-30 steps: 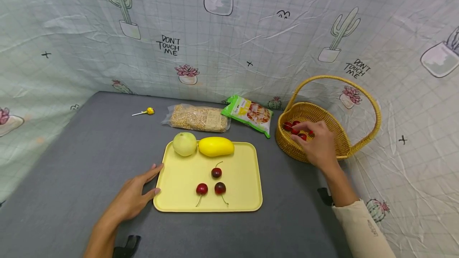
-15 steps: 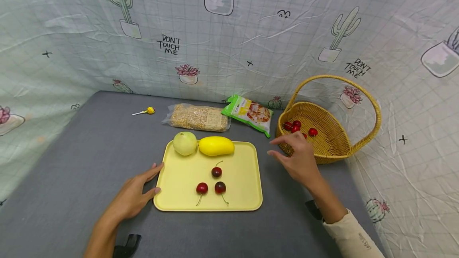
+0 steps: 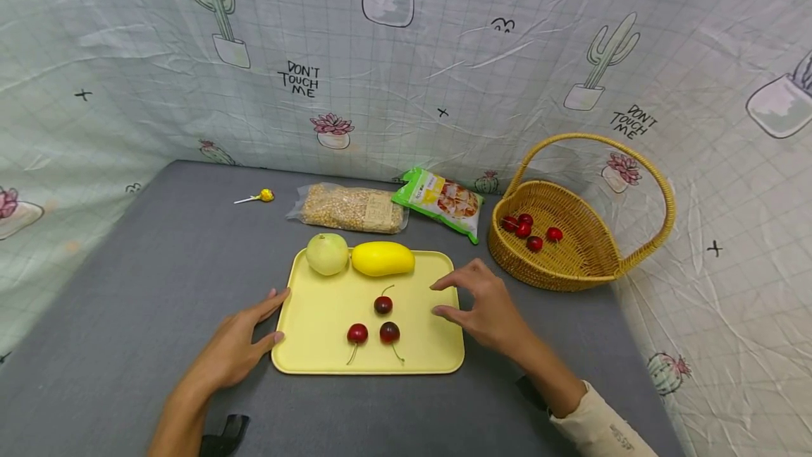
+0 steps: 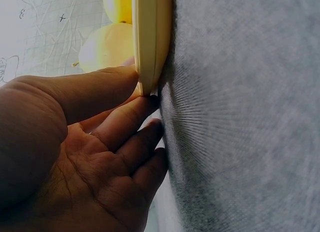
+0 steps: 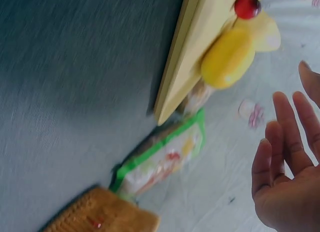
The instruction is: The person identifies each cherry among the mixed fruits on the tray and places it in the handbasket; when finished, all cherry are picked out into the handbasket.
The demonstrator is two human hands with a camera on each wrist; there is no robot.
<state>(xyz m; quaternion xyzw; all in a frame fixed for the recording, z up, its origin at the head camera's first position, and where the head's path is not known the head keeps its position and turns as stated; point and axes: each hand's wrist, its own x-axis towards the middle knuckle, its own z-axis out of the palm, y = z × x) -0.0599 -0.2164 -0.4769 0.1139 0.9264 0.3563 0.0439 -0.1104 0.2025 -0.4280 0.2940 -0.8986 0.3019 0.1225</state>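
Observation:
A yellow tray (image 3: 425, 344) holds a pale green round fruit (image 3: 327, 254), a yellow mango-like fruit (image 3: 383, 259) and three dark red cherries (image 3: 383, 305) with stems. With thumb and extended fingertips, my left hand (image 3: 231, 344) touches the tray's left rim; the left wrist view has the thumb tip right at the rim (image 4: 145, 46). My right hand (image 3: 485, 305) hovers over the tray's right edge, thumb and fingers spread apart with nothing between them. To its upper right, a wicker basket (image 3: 539, 275) with a tall handle contains several red cherries (image 3: 535, 244).
Behind the tray lie a clear bag of yellow kernels (image 3: 345, 209) and a green-edged food packet (image 3: 447, 203). A yellow-wrapped lollipop (image 3: 265, 195) is at the back left of the grey table (image 3: 139, 288). A printed cloth (image 3: 393, 76) hangs behind and along the sides.
My right hand has left the basket and moved left and nearer to the tray's right edge, its fingers parting on the way. The left hand and the tray stay put.

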